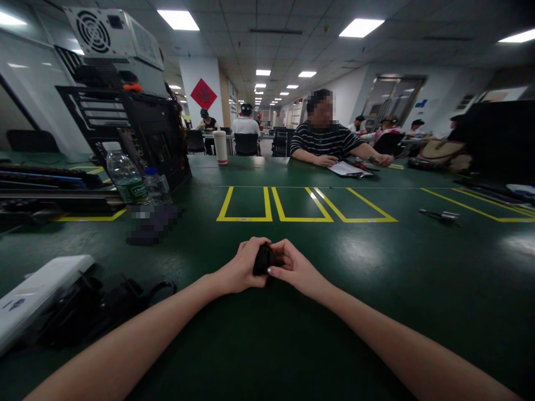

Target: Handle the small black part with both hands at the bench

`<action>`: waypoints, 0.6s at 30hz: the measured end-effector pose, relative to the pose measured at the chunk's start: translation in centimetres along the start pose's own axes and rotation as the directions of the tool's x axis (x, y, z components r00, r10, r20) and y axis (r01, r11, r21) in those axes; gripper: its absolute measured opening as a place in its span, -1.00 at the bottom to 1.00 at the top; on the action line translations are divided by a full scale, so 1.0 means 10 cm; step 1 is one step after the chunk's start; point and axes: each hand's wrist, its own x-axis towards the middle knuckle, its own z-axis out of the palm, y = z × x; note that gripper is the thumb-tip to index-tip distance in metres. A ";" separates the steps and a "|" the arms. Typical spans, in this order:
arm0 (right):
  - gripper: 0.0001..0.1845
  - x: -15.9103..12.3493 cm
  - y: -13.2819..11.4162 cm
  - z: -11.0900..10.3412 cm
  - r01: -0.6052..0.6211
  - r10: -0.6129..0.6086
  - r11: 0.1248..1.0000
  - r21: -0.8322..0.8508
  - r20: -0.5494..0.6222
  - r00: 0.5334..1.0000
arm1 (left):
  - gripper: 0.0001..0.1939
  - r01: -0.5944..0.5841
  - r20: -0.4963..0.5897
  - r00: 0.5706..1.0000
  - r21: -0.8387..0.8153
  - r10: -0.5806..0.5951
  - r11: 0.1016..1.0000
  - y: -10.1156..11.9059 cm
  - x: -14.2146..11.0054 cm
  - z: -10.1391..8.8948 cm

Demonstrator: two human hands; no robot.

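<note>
A small dark black object is between my two hands, low over the green table. Its shape is blocky, but the exact kind cannot be made out. My left hand is wrapped around its left side, thumb below and fingers over the top. At its right side, my right hand has thumb and fingers curled in, with the fingertips against the object's edge. Part of the object is hidden behind the fingers.
Yellow tape outlines mark the table beyond my hands. At left stand a water bottle, an open computer case, black cables and a white box. A metal tool lies right; a person sits opposite.
</note>
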 end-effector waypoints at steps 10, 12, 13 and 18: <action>-0.75 0.00 0.00 0.00 -0.026 0.027 1.000 0.013 -0.045 0.999 | -0.37 0.022 0.003 1.000 -0.003 -0.022 1.000 0.03 0.00 -0.02; -0.69 0.01 0.00 -0.01 -0.054 0.054 0.999 -0.005 -0.054 0.997 | -0.38 0.031 0.016 0.999 -0.021 -0.030 0.999 0.04 0.00 -0.02; -0.68 0.01 0.00 -0.01 -0.064 0.063 0.998 -0.010 -0.054 0.997 | -0.38 0.033 0.021 0.999 -0.028 -0.033 0.999 0.05 -0.01 -0.03; -0.67 0.00 -0.03 -0.01 -0.032 0.032 0.999 0.008 -0.011 0.999 | -0.37 0.015 0.009 1.000 -0.013 -0.014 1.000 0.05 -0.01 -0.04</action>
